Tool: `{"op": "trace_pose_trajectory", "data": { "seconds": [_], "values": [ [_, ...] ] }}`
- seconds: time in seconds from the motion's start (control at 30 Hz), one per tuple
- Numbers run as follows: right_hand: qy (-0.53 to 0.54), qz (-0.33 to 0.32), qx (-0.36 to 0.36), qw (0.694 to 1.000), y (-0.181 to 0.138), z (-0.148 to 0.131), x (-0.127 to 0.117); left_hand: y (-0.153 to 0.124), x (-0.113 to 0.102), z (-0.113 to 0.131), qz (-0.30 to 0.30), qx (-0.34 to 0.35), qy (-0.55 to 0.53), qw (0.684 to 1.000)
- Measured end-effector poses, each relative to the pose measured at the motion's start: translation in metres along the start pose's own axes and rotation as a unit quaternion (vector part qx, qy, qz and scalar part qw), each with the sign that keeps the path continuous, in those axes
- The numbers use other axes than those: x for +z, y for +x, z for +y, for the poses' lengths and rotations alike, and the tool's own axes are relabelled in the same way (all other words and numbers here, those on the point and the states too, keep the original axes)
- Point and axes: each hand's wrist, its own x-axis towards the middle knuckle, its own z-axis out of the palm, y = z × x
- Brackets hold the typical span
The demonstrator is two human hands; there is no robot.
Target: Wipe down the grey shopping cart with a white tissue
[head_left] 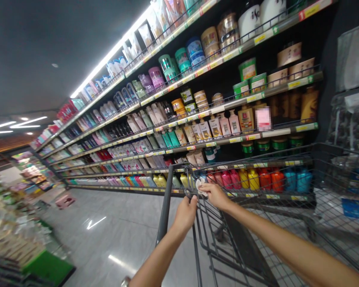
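Observation:
A dark grey wire shopping cart (208, 243) stands in front of me, its thick handle (165, 207) slanting along the left side. My left hand (184, 213) is closed round a thin bar of the cart's upper frame, just right of the handle. Close by, my right hand (215, 195) pinches a crumpled white cloth (201, 185) against the frame near the corner. Whether it is fabric or paper I cannot tell. The fingertips of my left hand are partly hidden behind the bar.
Long shelves (167, 149) packed with bottles and jars run along the far side of the cart. Grey shiny floor (107, 223) lies to the left. A green-based display (48, 263) stands at lower left, and plastic-wrapped goods (351, 131) are at the right.

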Motion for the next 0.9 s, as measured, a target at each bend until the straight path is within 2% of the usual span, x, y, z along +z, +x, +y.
{"op": "trace_pose_trajectory", "data": {
  "seconds": [0.13, 0.3, 0.37, 0.43, 0.5, 0.57, 0.63, 0.67, 0.7, 0.77, 0.9],
  "values": [
    [-0.019, -0.012, -0.03, 0.999, -0.018, -0.019, 0.0, 0.001, 0.001, 0.003, 0.004, -0.024, 0.002, 1.0],
    [0.003, -0.002, -0.011, 1.0, -0.033, -0.041, -0.006, 0.011, -0.002, 0.016, 0.01, -0.087, 0.017, 0.996],
    [0.046, -0.023, 0.008, 0.999, -0.034, -0.046, -0.016, 0.02, -0.006, 0.022, 0.035, -0.091, 0.031, 0.995],
    [0.113, -0.066, 0.064, 0.989, -0.032, -0.047, -0.031, 0.031, -0.009, 0.025, 0.076, -0.075, 0.05, 0.993],
    [0.209, -0.075, 0.161, 0.962, -0.026, -0.044, -0.045, 0.039, -0.008, 0.025, 0.101, -0.054, 0.068, 0.991],
    [0.321, -0.013, 0.253, 0.913, -0.02, -0.039, -0.055, 0.043, -0.004, 0.023, 0.101, -0.036, 0.081, 0.991],
    [0.407, 0.063, 0.309, 0.857, -0.013, -0.032, -0.055, 0.043, 0.0, 0.021, 0.093, -0.02, 0.088, 0.992],
    [0.419, 0.084, 0.325, 0.844, -0.01, -0.029, -0.051, 0.042, 0.002, 0.02, 0.092, -0.013, 0.091, 0.992],
    [0.411, 0.092, 0.335, 0.843, -0.009, -0.026, -0.044, 0.041, 0.004, 0.02, 0.091, -0.006, 0.094, 0.991],
    [0.359, 0.096, 0.34, 0.864, -0.007, -0.021, -0.027, 0.039, 0.005, 0.02, 0.091, 0.003, 0.1, 0.991],
    [0.283, 0.115, 0.29, 0.907, -0.012, -0.015, -0.001, 0.038, 0.003, 0.023, 0.089, 0.017, 0.114, 0.989]
  ]
}}
